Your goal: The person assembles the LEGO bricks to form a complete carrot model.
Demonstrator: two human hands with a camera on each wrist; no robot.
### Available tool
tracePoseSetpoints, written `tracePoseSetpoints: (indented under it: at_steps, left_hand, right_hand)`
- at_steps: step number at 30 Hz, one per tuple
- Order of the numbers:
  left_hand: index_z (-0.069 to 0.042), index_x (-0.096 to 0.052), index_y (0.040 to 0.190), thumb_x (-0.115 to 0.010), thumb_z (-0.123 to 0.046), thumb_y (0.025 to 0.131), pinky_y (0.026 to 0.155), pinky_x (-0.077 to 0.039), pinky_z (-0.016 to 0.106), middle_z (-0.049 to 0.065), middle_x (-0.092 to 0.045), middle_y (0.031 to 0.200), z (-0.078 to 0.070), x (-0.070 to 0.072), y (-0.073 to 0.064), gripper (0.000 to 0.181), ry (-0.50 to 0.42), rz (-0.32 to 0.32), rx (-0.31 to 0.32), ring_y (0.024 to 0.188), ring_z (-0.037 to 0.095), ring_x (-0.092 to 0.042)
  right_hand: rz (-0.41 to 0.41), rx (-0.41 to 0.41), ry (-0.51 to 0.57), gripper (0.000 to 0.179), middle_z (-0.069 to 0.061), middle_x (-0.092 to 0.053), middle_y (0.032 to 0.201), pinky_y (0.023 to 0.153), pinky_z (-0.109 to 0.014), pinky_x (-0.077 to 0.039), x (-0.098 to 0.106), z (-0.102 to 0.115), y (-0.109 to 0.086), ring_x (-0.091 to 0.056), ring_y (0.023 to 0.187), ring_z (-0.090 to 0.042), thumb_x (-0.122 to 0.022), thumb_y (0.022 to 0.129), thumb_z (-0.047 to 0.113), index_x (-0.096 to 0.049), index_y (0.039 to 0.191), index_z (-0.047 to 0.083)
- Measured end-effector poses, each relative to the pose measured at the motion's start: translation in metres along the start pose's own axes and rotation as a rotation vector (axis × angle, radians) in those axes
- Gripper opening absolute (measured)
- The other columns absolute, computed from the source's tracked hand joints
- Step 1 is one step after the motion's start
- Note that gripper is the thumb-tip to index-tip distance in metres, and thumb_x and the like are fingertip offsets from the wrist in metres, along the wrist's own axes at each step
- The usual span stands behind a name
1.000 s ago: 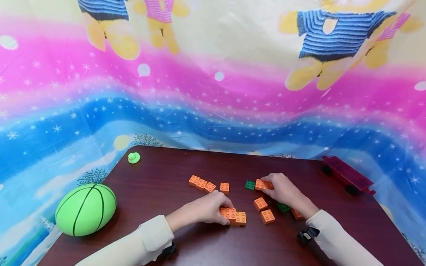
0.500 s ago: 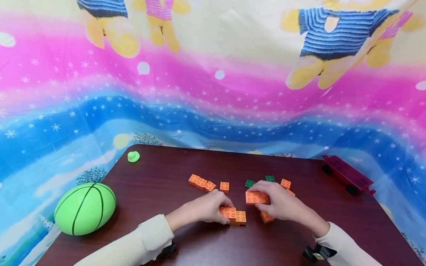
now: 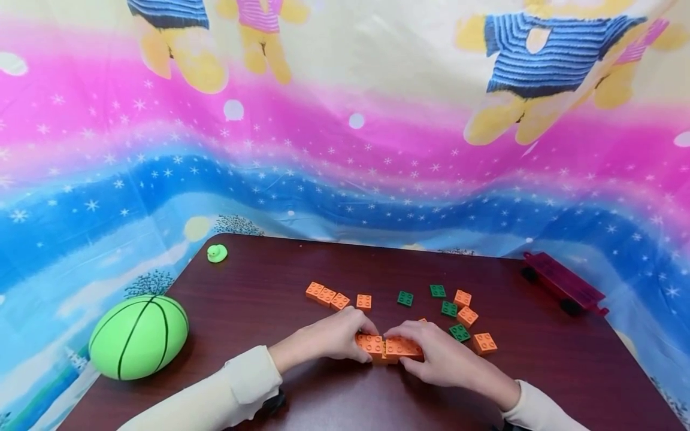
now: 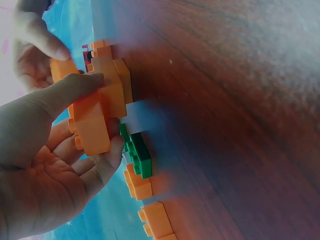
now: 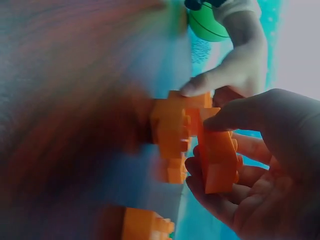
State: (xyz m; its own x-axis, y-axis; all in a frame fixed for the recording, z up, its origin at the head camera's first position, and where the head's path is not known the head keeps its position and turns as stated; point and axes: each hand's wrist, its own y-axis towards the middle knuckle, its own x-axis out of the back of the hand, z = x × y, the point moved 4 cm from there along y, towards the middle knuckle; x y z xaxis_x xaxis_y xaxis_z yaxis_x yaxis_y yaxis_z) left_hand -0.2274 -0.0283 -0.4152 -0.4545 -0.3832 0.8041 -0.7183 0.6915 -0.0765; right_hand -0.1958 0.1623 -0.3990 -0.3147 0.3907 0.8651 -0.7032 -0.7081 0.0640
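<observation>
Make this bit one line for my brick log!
left hand: grips orange brick stack | right hand: holds another orange brick over the stack's lower step | pressed on: cannot tell | around: green bricks

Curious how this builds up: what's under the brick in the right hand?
A lower orange brick sits partly under the held brick; some studs show. The held brick hides others from above, and whether the two are joined can't be seen.

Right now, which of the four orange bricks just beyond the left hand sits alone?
The rightmost orange brick of those four: a gap separates it from the other three orange bricks, which lie bunched in a slanting row.
</observation>
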Motion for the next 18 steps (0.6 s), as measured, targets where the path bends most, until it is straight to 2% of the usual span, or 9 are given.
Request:
tracePoseSetpoints:
  at_steps: [5,10,18]
  left_hand:
    - [-0.019,-0.080,0.104,-0.086,-0.018,0.082,0.066,-0.049,0.015,-0.016,-0.074,0.088,-0.001,0.000,0.000,0.024,-0.005,0.001,-0.003,0.072,-0.003,-0.058]
    - [-0.019,-0.080,0.102,-0.087,-0.018,0.081,0.065,-0.048,0.015,-0.017,-0.073,0.085,-0.002,0.001,0.000,0.022,0.004,-0.007,-0.007,0.069,-0.004,-0.057]
    - [-0.020,-0.081,0.103,-0.087,-0.019,0.081,0.065,-0.046,0.014,-0.018,-0.073,0.086,-0.001,0.000,0.001,0.024,0.010,-0.003,0.001,0.071,-0.002,-0.056]
  right_hand:
    - [-0.002,0.004,-0.003,0.041,0.008,-0.069,0.125,0.090,-0.030,-0.055,-0.008,-0.003,0.003,-0.063,0.109,-0.008,-0.072,0.093,0.013,-0.066,0.132,0.023]
    - [-0.030,0.034,0.032,0.037,0.008,-0.072,0.122,0.087,-0.028,-0.056,-0.009,-0.004,0.005,-0.065,0.105,-0.005,-0.074,0.094,0.014,-0.067,0.129,0.022]
    - [-0.068,0.074,0.070,0.028,0.008,-0.075,0.115,0.081,-0.023,-0.055,-0.013,-0.009,0.012,-0.066,0.096,0.001,-0.071,0.098,0.032,-0.070,0.123,0.021]
